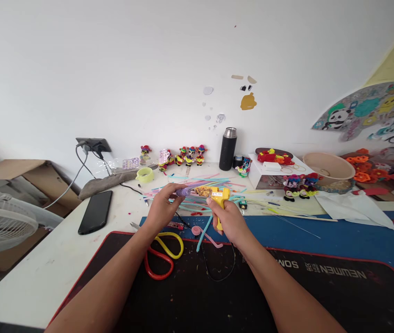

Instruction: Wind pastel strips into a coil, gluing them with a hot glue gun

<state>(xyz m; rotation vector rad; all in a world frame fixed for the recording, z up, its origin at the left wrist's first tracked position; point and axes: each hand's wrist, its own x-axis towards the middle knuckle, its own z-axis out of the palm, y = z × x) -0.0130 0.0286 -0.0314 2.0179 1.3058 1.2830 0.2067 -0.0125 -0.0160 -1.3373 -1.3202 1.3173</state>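
My right hand (230,221) is wrapped round the handle of a yellow hot glue gun (214,195), its stained nozzle pointing left. In my left hand (165,206) is a small purple fuzzy piece (182,191), pinched close to the nozzle tip; whether the two touch I cannot tell. Behind both hands lies a loose pile of coloured pipe cleaners (200,182). Below them, a turquoise pipe cleaner (204,233) and a pink coiled one (197,230) rest near the mat's edge. Scissors with red and yellow handles (164,253) lie under my left forearm.
Small figures (190,156) stand along the wall beside a black thermos (228,150). A phone (95,212), green tape roll (144,175) and white fan (4,222) are at left. To the right are a white box (269,172), a round bowl (329,166) and tissue (354,208).
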